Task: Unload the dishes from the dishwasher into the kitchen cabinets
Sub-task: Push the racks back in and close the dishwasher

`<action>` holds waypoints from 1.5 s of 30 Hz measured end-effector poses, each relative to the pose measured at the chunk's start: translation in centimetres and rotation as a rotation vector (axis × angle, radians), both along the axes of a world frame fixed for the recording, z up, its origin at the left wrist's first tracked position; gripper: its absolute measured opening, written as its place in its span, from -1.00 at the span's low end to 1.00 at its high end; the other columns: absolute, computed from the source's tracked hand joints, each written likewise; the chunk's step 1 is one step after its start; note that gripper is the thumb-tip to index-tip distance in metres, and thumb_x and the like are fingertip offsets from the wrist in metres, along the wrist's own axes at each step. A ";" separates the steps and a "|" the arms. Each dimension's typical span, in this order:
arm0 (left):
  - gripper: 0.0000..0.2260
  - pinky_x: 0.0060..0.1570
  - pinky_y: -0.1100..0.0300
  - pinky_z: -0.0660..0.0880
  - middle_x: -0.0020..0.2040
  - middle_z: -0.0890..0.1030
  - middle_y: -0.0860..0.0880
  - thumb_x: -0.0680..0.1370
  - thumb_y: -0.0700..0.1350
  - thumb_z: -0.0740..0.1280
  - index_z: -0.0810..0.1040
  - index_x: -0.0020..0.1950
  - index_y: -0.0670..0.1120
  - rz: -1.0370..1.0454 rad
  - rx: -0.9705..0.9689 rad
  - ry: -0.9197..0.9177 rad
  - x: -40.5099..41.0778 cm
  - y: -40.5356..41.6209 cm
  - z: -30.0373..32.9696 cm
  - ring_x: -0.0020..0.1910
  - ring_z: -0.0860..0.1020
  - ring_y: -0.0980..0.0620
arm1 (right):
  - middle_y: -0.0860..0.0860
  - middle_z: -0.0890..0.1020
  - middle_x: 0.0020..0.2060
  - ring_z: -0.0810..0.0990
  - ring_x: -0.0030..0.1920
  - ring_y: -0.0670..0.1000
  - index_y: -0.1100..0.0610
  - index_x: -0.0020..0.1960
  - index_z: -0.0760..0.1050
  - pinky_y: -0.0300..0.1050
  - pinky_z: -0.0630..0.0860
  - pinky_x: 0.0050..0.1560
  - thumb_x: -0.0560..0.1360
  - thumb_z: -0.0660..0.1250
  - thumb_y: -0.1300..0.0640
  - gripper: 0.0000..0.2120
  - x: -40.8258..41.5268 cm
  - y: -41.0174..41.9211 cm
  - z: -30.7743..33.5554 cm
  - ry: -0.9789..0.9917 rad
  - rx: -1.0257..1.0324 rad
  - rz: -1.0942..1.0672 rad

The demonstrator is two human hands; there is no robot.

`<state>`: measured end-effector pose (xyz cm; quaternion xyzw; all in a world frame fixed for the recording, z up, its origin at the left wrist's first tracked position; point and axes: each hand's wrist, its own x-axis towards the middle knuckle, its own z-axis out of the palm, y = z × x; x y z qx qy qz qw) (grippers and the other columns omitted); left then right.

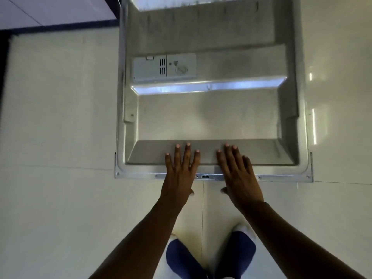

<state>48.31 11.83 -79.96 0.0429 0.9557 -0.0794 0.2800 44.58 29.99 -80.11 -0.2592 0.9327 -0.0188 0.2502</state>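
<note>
- Nearest my camera, two feet in blue slippers (209, 256) with white socks stand on the pale tiled floor (56, 178), toes towards the dishwasher.
- Above them I see both bare forearms reaching forward to the near edge of the dishwasher door (209, 115).
- Left hand (181, 170) lies flat, palm down, across that near edge just left of its middle; its fingers are straight and spread apart, tips on the sloped inner lip of the door, thumb hanging below the edge.
- Right hand (237, 172) lies the same way just right of the middle, fingers straight and closer together, tips on the same lip; it grips nothing that I can see.
- Between the two hands the latch (205, 176) shows in the metal strip along the near edge.
- As for the door itself, it lies fully open and level, inner steel face up, its long axis running straight away from me, with the hinge end at the far side.
- Towards the far left part of the door sits the grey detergent dispenser (164, 67), its long side across the door; I can see a vent grille and a round cap, but any marks on it are too blurred to read.
- I cannot read any brand or writing anywhere.
- Along the far edge only a bright blurred strip of the dishwasher's opening shows.
- At the top left corner a dark cabinet base (50, 30) borders the floor.
</note>
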 end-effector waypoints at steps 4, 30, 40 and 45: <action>-0.08 0.35 -0.26 0.29 0.55 0.05 -0.28 0.39 -0.05 0.50 -0.03 0.56 -0.11 -0.035 -0.081 0.131 0.6 0.2 -1.6 0.47 0.17 -0.36 | 0.16 -0.07 0.55 -0.07 0.54 0.21 0.11 0.57 -0.16 0.13 0.06 0.48 0.33 0.49 0.25 0.06 0.4 0.9 -1.1 0.087 0.004 0.003; -0.25 0.19 0.19 0.40 0.34 0.44 0.01 0.38 0.09 0.49 0.22 0.50 0.08 0.057 0.484 0.269 -20.6 -11.2 49.5 0.30 0.40 0.00 | -0.03 0.54 0.25 0.49 0.23 0.07 -0.08 0.37 0.36 -0.07 0.42 0.18 0.23 0.50 -0.22 -0.24 -26.3 -3.0 50.2 0.168 -0.091 0.280; -0.51 -0.18 0.24 0.55 0.01 0.55 0.01 0.16 -0.19 0.64 0.55 0.00 -0.01 -0.050 0.271 0.807 -22.1 -7.7 49.5 0.04 0.57 0.01 | -0.02 0.51 -0.08 0.49 -0.13 0.01 0.05 0.01 0.47 -0.20 0.39 -0.35 0.20 0.55 0.26 -0.55 -23.0 -4.7 50.9 0.636 -0.344 0.111; -0.38 -0.18 0.12 0.62 -0.06 0.65 -0.10 -0.07 -0.24 0.70 0.65 -0.05 -0.11 -0.034 0.143 0.805 -22.6 -7.0 49.3 0.06 0.64 -0.16 | -0.02 0.52 -0.23 0.48 -0.30 0.00 0.09 -0.17 0.49 -0.22 0.28 -0.45 0.17 0.48 0.37 -0.67 -23.5 -4.9 50.2 0.762 -0.373 0.092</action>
